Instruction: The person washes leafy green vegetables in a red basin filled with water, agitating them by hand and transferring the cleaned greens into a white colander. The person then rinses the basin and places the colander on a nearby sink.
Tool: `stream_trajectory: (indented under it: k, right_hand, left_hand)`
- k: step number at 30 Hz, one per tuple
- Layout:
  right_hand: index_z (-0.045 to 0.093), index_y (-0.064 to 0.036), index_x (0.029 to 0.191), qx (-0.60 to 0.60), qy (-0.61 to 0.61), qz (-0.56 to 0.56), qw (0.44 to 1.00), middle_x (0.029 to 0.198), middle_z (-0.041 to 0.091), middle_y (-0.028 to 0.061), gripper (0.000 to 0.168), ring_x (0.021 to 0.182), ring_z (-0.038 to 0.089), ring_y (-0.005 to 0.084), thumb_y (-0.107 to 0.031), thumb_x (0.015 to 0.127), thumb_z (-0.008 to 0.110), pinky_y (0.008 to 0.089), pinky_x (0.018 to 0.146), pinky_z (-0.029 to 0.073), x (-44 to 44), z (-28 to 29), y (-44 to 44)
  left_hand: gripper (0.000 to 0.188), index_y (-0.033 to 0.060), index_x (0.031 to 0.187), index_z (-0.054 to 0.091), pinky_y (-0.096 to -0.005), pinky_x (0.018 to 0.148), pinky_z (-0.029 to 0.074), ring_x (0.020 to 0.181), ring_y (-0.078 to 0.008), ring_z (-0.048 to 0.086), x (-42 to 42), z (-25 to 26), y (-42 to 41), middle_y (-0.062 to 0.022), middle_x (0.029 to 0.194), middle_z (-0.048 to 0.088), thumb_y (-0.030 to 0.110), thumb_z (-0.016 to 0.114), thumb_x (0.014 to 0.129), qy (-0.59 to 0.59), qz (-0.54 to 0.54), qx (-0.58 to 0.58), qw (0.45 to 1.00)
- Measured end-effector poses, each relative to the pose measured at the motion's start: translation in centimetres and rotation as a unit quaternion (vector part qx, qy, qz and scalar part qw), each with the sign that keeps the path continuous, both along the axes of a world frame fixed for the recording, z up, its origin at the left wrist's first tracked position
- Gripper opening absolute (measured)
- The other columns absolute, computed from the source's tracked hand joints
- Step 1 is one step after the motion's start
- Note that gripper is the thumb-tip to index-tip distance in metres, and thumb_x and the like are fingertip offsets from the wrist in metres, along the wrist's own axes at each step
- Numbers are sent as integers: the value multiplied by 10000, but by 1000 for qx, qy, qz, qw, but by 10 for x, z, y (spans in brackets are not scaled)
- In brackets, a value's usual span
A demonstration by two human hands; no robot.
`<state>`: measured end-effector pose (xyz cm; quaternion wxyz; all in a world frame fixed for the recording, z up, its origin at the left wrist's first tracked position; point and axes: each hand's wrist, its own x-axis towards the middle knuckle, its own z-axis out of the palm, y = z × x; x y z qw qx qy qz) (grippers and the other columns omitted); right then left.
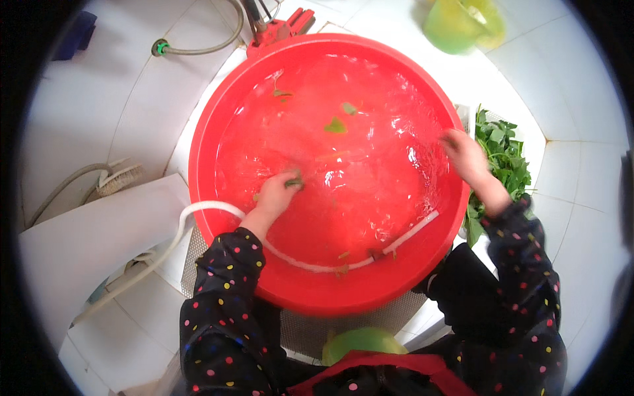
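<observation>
Before me is a large round red plastic tub [337,302] with water in it. A few loose green leaves [336,125] float there. My left hand [275,195] is over the water at the left, its fingers closed on a small bit of green leaf [294,182]. At the tub's right rim is my right hand [465,154], blurred; something small and dark shows at its fingertips, too unclear to name. A white hose [317,269] passes over the left rim and curves along the near side in the water. Beyond the right rim, leafy greens [502,158] fill a white basket [470,119].
A yellow-green plastic container [453,27] stands at the back right, and another green one [364,341] is near my body. Red mop-like gear [280,32] touches the back rim. A scrubbing brush [120,180] and a grey hose [203,51] are at left.
</observation>
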<state>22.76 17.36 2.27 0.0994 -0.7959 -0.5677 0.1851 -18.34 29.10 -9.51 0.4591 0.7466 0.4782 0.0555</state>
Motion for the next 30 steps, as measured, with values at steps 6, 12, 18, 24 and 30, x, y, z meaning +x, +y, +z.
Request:
stream_trajectory:
  k: [6,12,18,24,30]
  right_hand:
    - [549,-91,1148,58,-6,141,988,1184,534,175,327,1059,525,391,-97,836,451,426,894,444,-134,-88,108]
    - [606,-80,1035,-125,80,201,968,889,624,181,244,878,599,357,-173,845,484,438,786,480,-160,-106,71]
    - [598,-45,945,-176,380,-34,907,775,639,147,208,764,628,256,-221,835,614,385,672,488,-174,-112,-35]
    - [578,-30,930,-128,465,-153,862,821,637,133,297,772,625,218,-229,749,706,342,690,484,-237,-113,-65]
    - [579,-32,911,-131,452,-128,873,743,625,128,189,689,618,220,-68,728,609,336,624,478,-198,-119,-50]
  left_hand:
    - [310,49,1134,574,-348,806,474,907,-279,619,16,25,-48,-166,972,637,84,581,826,33,-58,-115,991]
    - [353,27,1221,505,-327,844,456,982,-218,596,-2,11,-73,-137,1067,622,70,516,871,22,-39,-350,936]
    - [321,-25,1210,487,-345,923,431,1081,-245,545,-5,0,-86,-130,1179,558,33,399,907,-223,171,-651,705]
    - [318,-18,1211,468,-366,913,454,1070,-249,554,7,-1,-102,-139,1174,545,21,402,903,-208,151,-644,721]
    - [326,0,1228,453,-316,802,506,985,-242,603,26,17,-96,-137,1183,536,13,437,902,-178,106,-591,780]
